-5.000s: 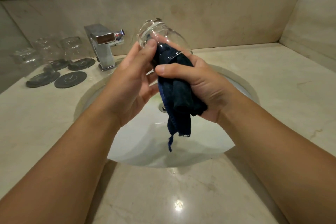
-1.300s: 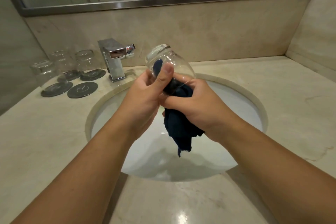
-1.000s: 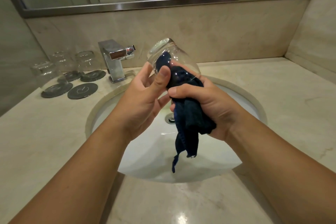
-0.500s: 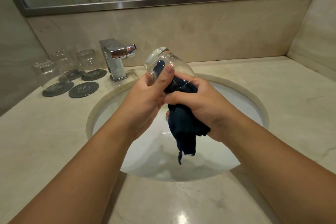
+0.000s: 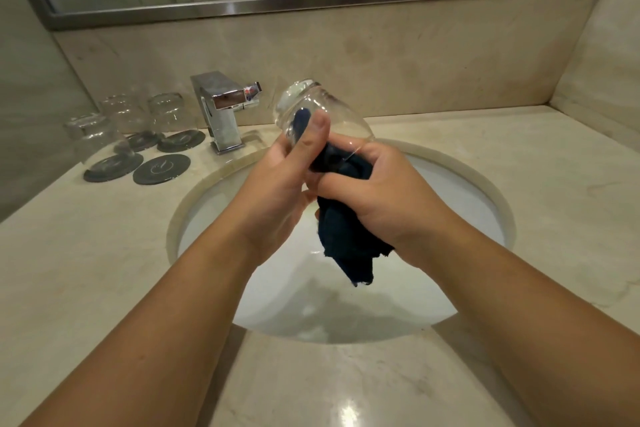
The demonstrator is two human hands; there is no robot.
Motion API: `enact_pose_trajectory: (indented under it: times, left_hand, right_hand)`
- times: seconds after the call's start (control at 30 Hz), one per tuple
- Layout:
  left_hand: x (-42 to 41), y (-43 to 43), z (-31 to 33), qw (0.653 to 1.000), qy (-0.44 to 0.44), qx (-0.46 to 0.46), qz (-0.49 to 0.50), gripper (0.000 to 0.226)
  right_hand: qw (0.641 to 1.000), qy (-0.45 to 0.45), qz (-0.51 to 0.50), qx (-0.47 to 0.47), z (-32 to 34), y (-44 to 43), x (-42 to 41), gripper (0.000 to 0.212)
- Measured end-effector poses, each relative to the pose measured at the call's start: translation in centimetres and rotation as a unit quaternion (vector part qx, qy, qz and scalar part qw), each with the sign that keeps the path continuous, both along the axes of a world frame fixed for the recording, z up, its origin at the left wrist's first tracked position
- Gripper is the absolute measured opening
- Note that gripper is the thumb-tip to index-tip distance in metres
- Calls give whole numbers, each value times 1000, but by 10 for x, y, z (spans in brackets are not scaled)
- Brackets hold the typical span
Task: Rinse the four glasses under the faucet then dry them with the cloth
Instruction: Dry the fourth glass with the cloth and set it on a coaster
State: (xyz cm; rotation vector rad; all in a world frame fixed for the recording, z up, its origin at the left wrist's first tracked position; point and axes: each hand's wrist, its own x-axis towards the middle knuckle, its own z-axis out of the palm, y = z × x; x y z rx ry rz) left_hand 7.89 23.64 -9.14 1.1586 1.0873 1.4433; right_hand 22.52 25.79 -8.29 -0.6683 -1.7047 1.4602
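Left hand [image 5: 280,184] grips tilted glass [image 5: 322,118] over sink [image 5: 498,204]; right hand [image 5: 384,191] stuffs dark cloth [image 5: 349,246] inside. Three glasses [image 5: 130,114] sit upside down on coasters [image 5: 161,168] left of faucet [image 5: 223,111] on tabletop [image 5: 519,156].

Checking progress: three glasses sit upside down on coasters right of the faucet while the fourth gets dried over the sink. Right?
Not quite: the head view shows the three glasses upside down on coasters left of the faucet, not right. The fourth glass is indeed over the sink.

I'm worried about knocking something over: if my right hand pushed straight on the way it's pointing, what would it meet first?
The right hand points left, so it would first meet the left hand gripping the glass. The faucet looks farther back, though depth is unclear.
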Motion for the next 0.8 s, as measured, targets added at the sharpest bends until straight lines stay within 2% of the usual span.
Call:
enact_pose_trajectory:
  times: [0.07, 0.23, 0.33, 0.47, 0.57, 0.67, 0.8]
  left_hand:
    - [-1, -1, -1, 1000, -9, 8, -2, 85]
    - [-6, -5, 0, 999, -10, 28, -18, 78]
    - [-5, -7, 3, 999, -14, 38, -16, 81]
    - [-3, -6, 3, 1000, -14, 17, -7, 69]
    - [-1, -6, 6, 1000, 5, 1, -22, 69]
    - [2, -6, 8, 1000, 17, 15, -4, 82]
    - [0, -5, 5, 999, -7, 36, 5, 80]
  right_hand:
    - [1000, 0, 19, -5, -1, 0, 0, 41]
    - [977, 104, 78, -168, 5, -1, 4, 48]
    - [965, 136, 104, -197, 7, -1, 6, 53]
    - [973, 133, 72, -172, 5, 2, 4, 51]
    - [983, 127, 48, -125, 2, 4, 2, 42]
    - [997, 72, 6, -37, 0, 2, 1, 34]
    - [999, 7, 4, 52, 0, -1, 1, 29]
